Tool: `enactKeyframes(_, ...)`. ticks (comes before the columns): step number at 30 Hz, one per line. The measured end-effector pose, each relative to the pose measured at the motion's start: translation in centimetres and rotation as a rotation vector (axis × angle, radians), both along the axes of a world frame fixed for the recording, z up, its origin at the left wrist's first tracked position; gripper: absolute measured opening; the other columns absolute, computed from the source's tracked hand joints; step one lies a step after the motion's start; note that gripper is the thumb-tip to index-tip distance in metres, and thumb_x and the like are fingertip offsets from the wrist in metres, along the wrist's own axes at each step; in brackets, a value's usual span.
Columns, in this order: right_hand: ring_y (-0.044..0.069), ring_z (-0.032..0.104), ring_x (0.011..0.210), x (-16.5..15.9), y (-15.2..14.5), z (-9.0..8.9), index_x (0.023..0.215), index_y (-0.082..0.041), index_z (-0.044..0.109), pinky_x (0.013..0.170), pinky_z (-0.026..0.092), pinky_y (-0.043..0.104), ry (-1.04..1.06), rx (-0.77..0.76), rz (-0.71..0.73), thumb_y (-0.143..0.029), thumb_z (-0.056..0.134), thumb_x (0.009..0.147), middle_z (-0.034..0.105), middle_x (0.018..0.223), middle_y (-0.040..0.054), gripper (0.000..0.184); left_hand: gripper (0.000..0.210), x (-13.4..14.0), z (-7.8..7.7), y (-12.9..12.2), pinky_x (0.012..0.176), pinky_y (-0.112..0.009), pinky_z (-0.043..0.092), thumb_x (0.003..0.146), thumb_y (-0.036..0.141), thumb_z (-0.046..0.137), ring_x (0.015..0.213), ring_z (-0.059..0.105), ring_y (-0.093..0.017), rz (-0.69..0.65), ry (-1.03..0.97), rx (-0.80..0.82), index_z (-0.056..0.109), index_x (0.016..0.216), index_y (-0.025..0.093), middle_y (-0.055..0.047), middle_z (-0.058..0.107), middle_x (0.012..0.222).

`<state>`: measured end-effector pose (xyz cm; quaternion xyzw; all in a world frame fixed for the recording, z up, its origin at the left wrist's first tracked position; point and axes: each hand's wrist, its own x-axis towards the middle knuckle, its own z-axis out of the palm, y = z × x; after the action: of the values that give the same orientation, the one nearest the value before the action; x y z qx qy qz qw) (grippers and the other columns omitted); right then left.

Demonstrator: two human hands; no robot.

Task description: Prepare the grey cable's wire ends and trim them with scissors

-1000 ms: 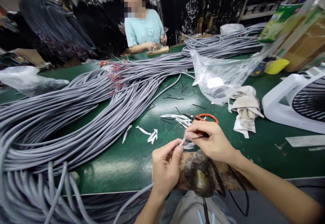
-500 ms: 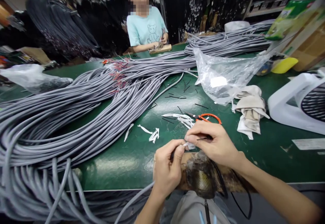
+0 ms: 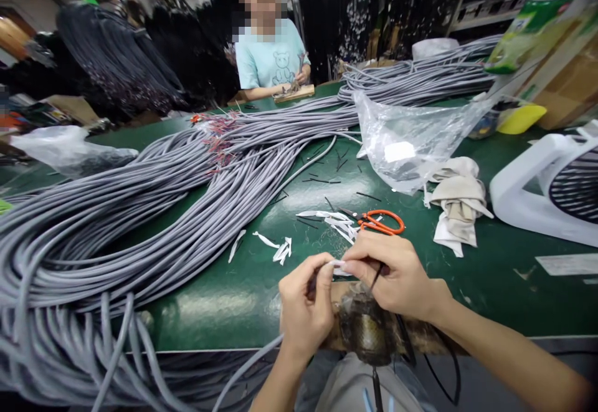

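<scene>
My left hand is closed, thumb against forefinger, around the end of a grey cable that runs up from below the table edge. A small white piece shows between the fingertips of both hands; whether it is tape or paper wrap is unclear. My right hand pinches its other side. A thin black strand sticks out from among the right fingers. Just below the hands, a dark, stained rounded metal fixture sits on a wooden board.
Orange-handled scissors, white strips and black offcuts lie on the green table. A big bundle of grey cables fills the left. To the right are a plastic bag, gloves and a fan. A co-worker sits opposite.
My right hand has turned slightly, and its black strand points more upward. The white piece shows more plainly between the fingertips. The view has shifted a little.
</scene>
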<state>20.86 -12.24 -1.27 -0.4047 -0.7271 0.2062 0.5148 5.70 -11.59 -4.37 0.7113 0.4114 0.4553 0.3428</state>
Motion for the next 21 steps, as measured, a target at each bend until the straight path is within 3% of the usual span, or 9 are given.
enactKeyframes(3, 0.006, 0.034, 0.048, 0.0, 0.3, 0.0, 0.057, -0.014, 0.051, 0.046, 0.027, 0.020, 0.017, -0.073, 0.022, -0.018, 0.054, 0.079, 0.039, 0.053, -0.0044, 0.022, 0.019, -0.3, -0.4, 0.1, 0.053, -0.020, 0.035, 0.081, 0.009, 0.049, 0.056, 0.048, -0.010, -0.086, 0.132, 0.163, 0.062, 0.093, 0.017, 0.000, 0.054, 0.065)
enactKeyframes(7, 0.005, 0.029, 0.047, -0.3, 1.1, 0.0, 0.053, -0.015, 0.043, 0.042, 0.023, 0.020, 0.158, -0.453, 0.048, -0.029, 0.048, 0.083, 0.035, 0.051, -0.0051, 0.033, 0.029, -0.8, -1.0, 0.1, 0.055, -0.021, 0.039, 0.077, 0.004, 0.051, 0.061, 0.052, -0.011, -0.152, 0.014, 0.288, 0.060, 0.101, 0.018, -0.002, 0.059, 0.073)
enactKeyframes(10, 0.005, 0.028, 0.047, -0.7, 1.2, -0.2, 0.054, -0.014, 0.045, 0.042, 0.022, 0.019, 0.171, -0.579, 0.187, -0.033, 0.049, 0.081, 0.034, 0.051, -0.0055, 0.033, 0.023, -0.7, -0.8, 0.0, 0.057, -0.021, 0.041, 0.077, 0.005, 0.052, 0.063, 0.054, -0.011, -0.032, -0.063, 0.281, 0.062, 0.093, 0.018, -0.002, 0.061, 0.074)
enactKeyframes(12, 0.005, 0.024, 0.046, -1.0, 1.1, -0.6, 0.054, -0.014, 0.044, 0.041, 0.020, 0.019, 0.126, -0.597, 0.294, -0.033, 0.050, 0.080, 0.031, 0.050, -0.0063, 0.033, 0.017, -0.6, -0.6, 0.0, 0.057, -0.021, 0.041, 0.078, 0.008, 0.052, 0.064, 0.056, -0.012, 0.093, -0.070, 0.228, 0.063, 0.089, 0.017, -0.002, 0.062, 0.072)
enactKeyframes(14, 0.005, 0.024, 0.047, -1.1, 0.8, -0.9, 0.055, -0.014, 0.045, 0.042, 0.020, 0.019, 0.103, -0.593, 0.289, -0.034, 0.050, 0.081, 0.031, 0.051, -0.0062, 0.033, 0.014, -0.4, -0.4, 0.1, 0.057, -0.020, 0.042, 0.079, 0.012, 0.053, 0.065, 0.057, -0.013, 0.174, -0.062, 0.170, 0.064, 0.087, 0.016, -0.002, 0.062, 0.071)
enactKeyframes(16, 0.005, 0.026, 0.047, -1.1, 0.6, -1.1, 0.064, -0.014, 0.051, 0.043, 0.022, 0.019, 0.103, -0.548, 0.151, -0.035, 0.052, 0.080, 0.032, 0.053, -0.0060, 0.027, 0.013, -0.3, -0.3, 0.1, 0.056, -0.019, 0.042, 0.079, 0.014, 0.054, 0.065, 0.058, -0.013, 0.198, -0.058, 0.129, 0.064, 0.087, 0.016, -0.002, 0.063, 0.071)
enactKeyframes(18, 0.006, 0.028, 0.049, -1.0, 0.4, -1.0, 0.084, -0.015, 0.058, 0.044, 0.025, 0.019, 0.094, -0.467, -0.005, -0.034, 0.055, 0.079, 0.034, 0.056, -0.0058, 0.020, 0.013, -0.3, -0.3, 0.1, 0.056, -0.019, 0.042, 0.080, 0.015, 0.053, 0.065, 0.057, -0.012, 0.200, -0.067, 0.109, 0.064, 0.087, 0.017, -0.002, 0.063, 0.072)
enactKeyframes(21, 0.007, 0.030, 0.049, -0.7, 0.2, -0.5, 0.105, -0.018, 0.058, 0.046, 0.026, 0.020, 0.058, -0.360, -0.081, -0.032, 0.057, 0.078, 0.037, 0.059, -0.0049, 0.030, 0.014, -0.3, -0.4, -0.1, 0.057, -0.019, 0.041, 0.080, 0.014, 0.053, 0.062, 0.055, -0.011, 0.126, -0.032, 0.096, 0.064, 0.088, 0.017, -0.001, 0.061, 0.072)
